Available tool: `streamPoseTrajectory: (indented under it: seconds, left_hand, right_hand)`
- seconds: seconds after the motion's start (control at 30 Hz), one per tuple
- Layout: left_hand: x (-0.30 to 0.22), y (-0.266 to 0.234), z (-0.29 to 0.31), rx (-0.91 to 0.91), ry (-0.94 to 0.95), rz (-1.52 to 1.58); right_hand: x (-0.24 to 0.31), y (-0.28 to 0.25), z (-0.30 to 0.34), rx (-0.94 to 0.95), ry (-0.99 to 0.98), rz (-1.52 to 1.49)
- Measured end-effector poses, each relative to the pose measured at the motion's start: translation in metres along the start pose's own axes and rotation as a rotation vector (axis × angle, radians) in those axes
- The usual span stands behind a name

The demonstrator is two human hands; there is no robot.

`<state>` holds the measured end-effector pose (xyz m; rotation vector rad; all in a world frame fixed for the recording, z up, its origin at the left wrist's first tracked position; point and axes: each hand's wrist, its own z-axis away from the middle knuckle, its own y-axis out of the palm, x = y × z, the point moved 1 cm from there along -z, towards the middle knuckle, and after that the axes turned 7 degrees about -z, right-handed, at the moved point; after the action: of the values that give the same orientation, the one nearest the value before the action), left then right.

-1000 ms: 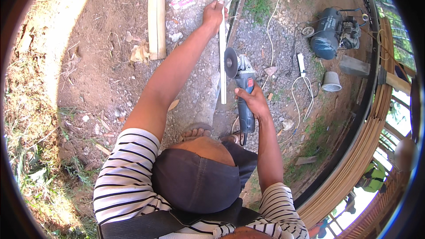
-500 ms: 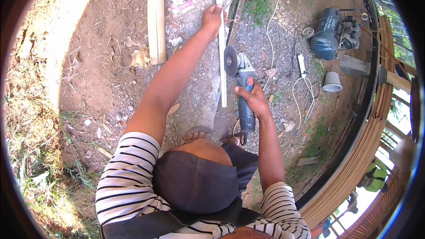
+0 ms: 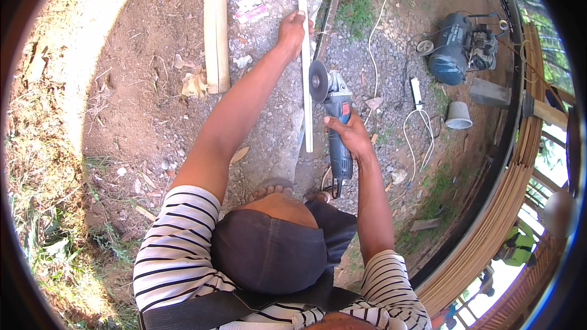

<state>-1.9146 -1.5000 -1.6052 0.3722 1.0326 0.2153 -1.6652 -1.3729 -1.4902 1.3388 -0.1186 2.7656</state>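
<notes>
In the middle, a bit toward 12 o'clock, is a long, thin white strip [image 3: 306, 70], seen above the 3 o'clock edge of a grey slab [image 3: 272, 128]. Can't tell if the two touch.

How far along: both things are picked up & side by side. The strip looks like 1 whole piece, w/ no cut or gap that I can see, so I'd say no cutting has gone thru it. Prob all of that work is left. The grinder's disc [image 3: 317, 79] is right by the strip's 3 o'clock side, abt halfway down. Can't tell if they touch, or if the disc spins.

Which way: the strip's long line runs almost 12 to 6. Its far end tips a tiny bit to the 11 side & its near end points at 6. The grinder [image 3: 336, 110] runs abt the same way, w/ its disc at 11 & its tail at 6.

Grip: the L hand [image 3: 292, 32] has the strip pinched near its 12 o'clock end, thumb on top. The R hand [image 3: 350, 134] is wrapped round the grinder's body.

Also around: a pale pole [image 3: 216, 30] at 9 o'clock from the L hand. From the grinder, a compressor [image 3: 451, 49] is at 2 & a bucket [image 3: 457, 114] at 3.
</notes>
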Motion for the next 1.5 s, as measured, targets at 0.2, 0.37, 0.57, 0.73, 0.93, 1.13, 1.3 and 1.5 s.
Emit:
streamPoseTrajectory:
  seconds: [0.2,0.37,0.57,0.73,0.93,1.13,1.3,1.5]
  left_hand:
    - [-0.001,0.0,0.001,0.011,-0.002,-0.002]
    - [-0.001,-0.001,0.001,0.024,-0.018,0.009]
    - [-0.001,-0.001,0.0,0.033,-0.012,0.015]
    - [-0.001,0.0,0.0,0.036,-0.025,0.047]
    - [0.001,-0.003,-0.002,0.043,-0.029,0.071]
    - [-0.001,0.0,0.0,0.042,-0.03,0.076]
    - [-0.005,0.001,0.003,0.036,-0.027,0.053]
    - [-0.007,0.001,0.004,0.034,-0.033,0.059]
  right_hand:
    - [0.001,0.0,-0.004,-0.021,0.011,0.018]
    - [0.005,-0.001,-0.009,-0.034,0.051,-0.005]
    - [0.012,-0.002,-0.016,-0.034,0.028,0.001]
    - [0.013,-0.002,-0.02,-0.02,-0.012,0.022]
    - [0.015,-0.001,-0.026,-0.002,-0.026,0.025]
    - [0.016,-0.006,-0.034,-0.008,-0.019,0.063]
    - [0.025,-0.003,-0.037,-0.015,0.009,0.042]
    - [0.033,0.001,-0.038,0.001,0.014,0.02]
